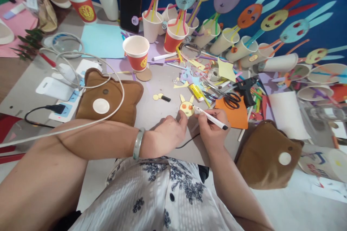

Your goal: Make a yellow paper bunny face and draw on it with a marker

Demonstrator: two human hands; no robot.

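A small yellow paper rabbit face (187, 108) with orange eyes and a drawn mouth lies on the grey table. My left hand (169, 131) rests on the table, a fingertip touching the face's lower edge; its other fingers are curled. A white marker (210, 117) is held in my right hand (214, 130), its tip at the right side of the face. Left of the face are a black marker cap (165, 98) and small yellow discs (155, 97). A yellow glue stick (196, 92) lies just behind it.
Scissors (231, 100), a black glue gun (246, 90) and orange paper (233, 113) lie to the right. Brown cushions (108, 97) flank my arms. A white cable (123, 94) crosses my left forearm. Cups with paper faces line the back, behind a red cup (137, 57).
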